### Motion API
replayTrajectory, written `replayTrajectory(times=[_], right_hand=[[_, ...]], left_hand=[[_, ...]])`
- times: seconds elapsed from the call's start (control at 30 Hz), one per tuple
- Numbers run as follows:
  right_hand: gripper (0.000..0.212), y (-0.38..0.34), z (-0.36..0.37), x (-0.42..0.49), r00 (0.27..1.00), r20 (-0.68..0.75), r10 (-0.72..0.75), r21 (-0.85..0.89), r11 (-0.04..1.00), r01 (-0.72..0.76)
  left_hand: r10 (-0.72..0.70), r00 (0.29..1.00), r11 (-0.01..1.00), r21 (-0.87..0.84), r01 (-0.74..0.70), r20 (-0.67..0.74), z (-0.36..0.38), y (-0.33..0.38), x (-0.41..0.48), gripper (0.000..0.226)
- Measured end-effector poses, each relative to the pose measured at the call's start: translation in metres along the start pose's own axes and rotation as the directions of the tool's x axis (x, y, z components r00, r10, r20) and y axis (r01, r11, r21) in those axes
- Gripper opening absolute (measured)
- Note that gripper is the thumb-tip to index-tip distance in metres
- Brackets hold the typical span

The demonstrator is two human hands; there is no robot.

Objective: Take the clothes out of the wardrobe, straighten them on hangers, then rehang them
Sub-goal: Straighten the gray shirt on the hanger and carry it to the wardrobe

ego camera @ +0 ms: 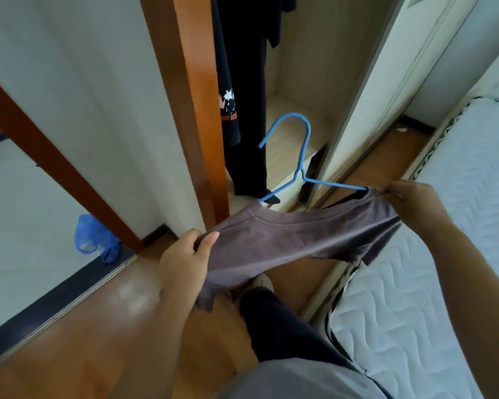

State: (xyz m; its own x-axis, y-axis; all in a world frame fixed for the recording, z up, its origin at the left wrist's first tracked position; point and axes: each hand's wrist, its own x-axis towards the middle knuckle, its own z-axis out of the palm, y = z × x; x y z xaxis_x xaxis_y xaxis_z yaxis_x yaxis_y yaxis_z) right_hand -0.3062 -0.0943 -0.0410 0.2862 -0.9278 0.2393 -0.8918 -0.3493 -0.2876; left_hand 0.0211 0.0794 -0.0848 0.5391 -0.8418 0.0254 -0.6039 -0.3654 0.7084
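A grey-brown T-shirt [300, 234] is stretched across the middle of the frame between both hands, in front of the open wardrobe [300, 53]. The left hand [185, 254], lower centre-left, grasps the shirt's one shoulder with fingers curled round the bunched cloth and the thumb on top. The right hand [412, 201], at centre right, pinches the other shoulder seam between its fingertips. A blue wire hanger [301, 170] stands up from the shirt's neck opening. Its hook curves at the centre of the frame, one arm slips under the cloth near the right hand, and the other arm's end shows bare just above the collar. Dark clothes [248, 110] hang inside the wardrobe at top centre. One of them, a dark garment [228, 110], carries a white splash print above an orange strip whose lettering is too small to read. A blue plastic bag [92, 237] lies on the floor [98, 326] at lower left, and a white quilted mattress [444, 254] fills the right edge. No brand or label shows on the T-shirt.
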Motion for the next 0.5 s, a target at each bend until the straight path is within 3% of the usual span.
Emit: replayTrajectory(times=[0.17, 0.27, 0.5], right_hand=[[0.018, 0.038, -0.017, 0.035, 0.993, -0.118, -0.006, -0.074, 0.997, -0.003], [0.009, 0.070, -0.027, 0.060, 0.987, -0.154, 0.047, -0.111, 0.992, -0.065], [0.014, 0.154, -0.067, 0.103, 0.966, -0.217, 0.138, -0.189, 0.965, -0.180]], left_hand=[[0.117, 0.993, 0.992, -0.041, -0.116, 0.016, 0.033, 0.045, 0.048, 0.033], [0.196, 0.981, 0.981, -0.015, -0.196, 0.008, 0.060, 0.077, 0.081, 0.031], [0.336, 0.940, 0.937, -0.128, -0.326, 0.061, 0.142, 0.176, 0.162, 0.036]])
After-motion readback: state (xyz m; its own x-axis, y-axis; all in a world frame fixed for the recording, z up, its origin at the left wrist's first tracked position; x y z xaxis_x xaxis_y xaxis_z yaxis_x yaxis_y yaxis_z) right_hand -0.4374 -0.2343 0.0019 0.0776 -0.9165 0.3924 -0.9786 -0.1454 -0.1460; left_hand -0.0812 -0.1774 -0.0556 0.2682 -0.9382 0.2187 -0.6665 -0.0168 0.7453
